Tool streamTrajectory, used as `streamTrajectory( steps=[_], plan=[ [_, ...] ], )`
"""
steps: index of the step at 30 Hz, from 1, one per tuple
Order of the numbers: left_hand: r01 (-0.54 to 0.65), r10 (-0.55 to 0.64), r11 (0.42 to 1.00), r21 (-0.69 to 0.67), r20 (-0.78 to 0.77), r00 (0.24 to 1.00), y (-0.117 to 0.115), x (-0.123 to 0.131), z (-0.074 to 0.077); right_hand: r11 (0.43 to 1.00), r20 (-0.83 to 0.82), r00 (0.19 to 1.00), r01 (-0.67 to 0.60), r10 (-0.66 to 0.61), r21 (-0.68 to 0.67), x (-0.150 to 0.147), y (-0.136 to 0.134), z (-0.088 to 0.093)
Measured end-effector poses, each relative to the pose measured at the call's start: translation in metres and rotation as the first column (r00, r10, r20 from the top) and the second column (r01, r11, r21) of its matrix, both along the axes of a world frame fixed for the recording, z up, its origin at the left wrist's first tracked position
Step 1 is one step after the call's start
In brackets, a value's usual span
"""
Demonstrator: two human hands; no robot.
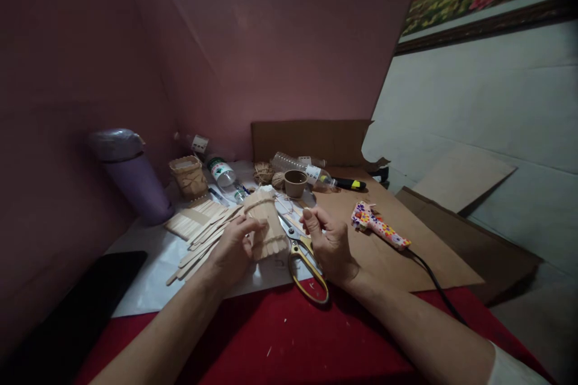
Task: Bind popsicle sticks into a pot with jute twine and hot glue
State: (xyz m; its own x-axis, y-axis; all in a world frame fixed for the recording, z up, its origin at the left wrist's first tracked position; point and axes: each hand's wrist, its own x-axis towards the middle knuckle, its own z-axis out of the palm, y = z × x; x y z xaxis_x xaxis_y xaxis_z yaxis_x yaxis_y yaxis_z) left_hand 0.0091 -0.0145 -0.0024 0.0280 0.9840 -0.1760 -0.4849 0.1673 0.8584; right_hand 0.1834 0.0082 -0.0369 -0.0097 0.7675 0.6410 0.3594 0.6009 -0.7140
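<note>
My left hand (233, 245) grips a small pot covered in wooden craft sticks (265, 224), tilted on its side with a band around its upper end. To the right of it my right hand (329, 242) is closed, thumb pressed to the fingers. Whatever it may hold is too small to make out. Yellow-handled scissors (307, 271) lie between my hands, partly behind the right one. Loose craft sticks (208, 239) fan out beside my left hand, next to a banded bundle of sticks (188, 221).
A flowered glue gun (382, 225) with a black cord lies on cardboard (424, 267) at right. Behind stand a brown cup (295, 183) and a decorated pot (188, 177), among plastic bottles (221, 171) and twine balls (262, 173). A purple tumbler (135, 180) leans at left.
</note>
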Motion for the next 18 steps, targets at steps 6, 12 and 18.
streamTrajectory(
  steps=[6, 12, 18],
  plan=[
    [-0.410, 0.469, 0.876, 0.255, -0.247, 0.848, 0.020, -0.016, -0.018, 1.000, -0.009, 1.000, 0.002, -0.002, -0.008, 0.000, -0.001, 0.000],
    [-0.273, 0.342, 0.902, 0.336, -0.167, 0.925, 0.024, -0.014, -0.027, 1.000, 0.009, 1.000, -0.005, 0.005, 0.025, -0.002, -0.002, 0.002],
    [-0.145, 0.294, 0.886, 0.440, -0.292, 0.910, 0.030, -0.012, -0.035, 1.000, 0.026, 1.000, 0.003, -0.004, 0.031, -0.001, -0.003, 0.003]
  ],
)
